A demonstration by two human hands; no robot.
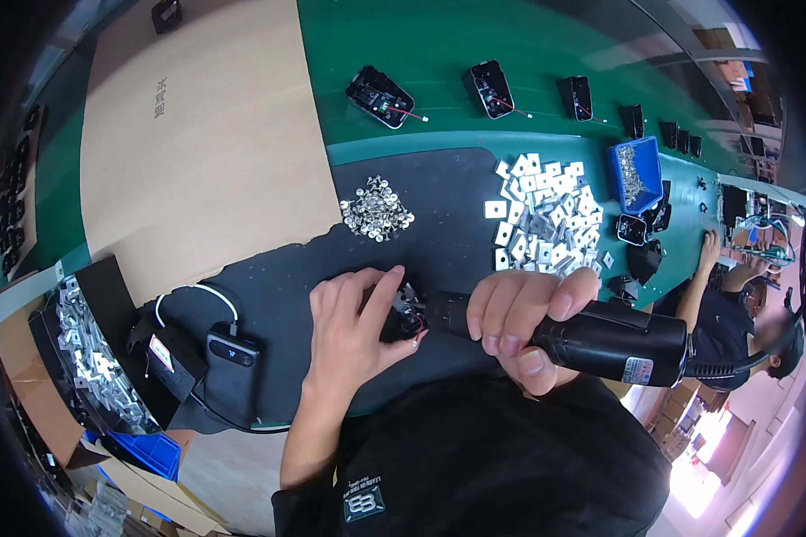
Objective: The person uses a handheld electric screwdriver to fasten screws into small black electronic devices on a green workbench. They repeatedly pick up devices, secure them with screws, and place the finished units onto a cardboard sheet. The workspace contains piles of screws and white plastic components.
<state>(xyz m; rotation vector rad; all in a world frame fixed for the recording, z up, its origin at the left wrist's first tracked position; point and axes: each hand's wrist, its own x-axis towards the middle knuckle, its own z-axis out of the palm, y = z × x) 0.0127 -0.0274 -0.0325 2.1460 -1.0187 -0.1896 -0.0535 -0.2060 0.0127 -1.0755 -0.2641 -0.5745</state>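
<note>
My right hand [533,327] is wrapped round a black electric screwdriver [613,338], held nearly level with its front end pointing left. Close to that tip, my left hand [354,327] grips a small black plastic housing [409,315] with parts and a bit of wire inside. Whether the bit touches a screw in the housing cannot be made out. Beyond my left hand lies a heap of screws [377,208] on the dark mat [430,183]. Farther right, a spread of small white-and-grey square metal plates [546,215] covers the mat's edge.
A large cardboard sheet [201,134] covers the far left. Several open black housings with red wires [492,89] stand on the green belt [448,27]. A blue bin [636,174] holds small metal parts. At left are a power bank [234,351] and a metal-parts tray [98,367]. A co-worker [712,331] sits right.
</note>
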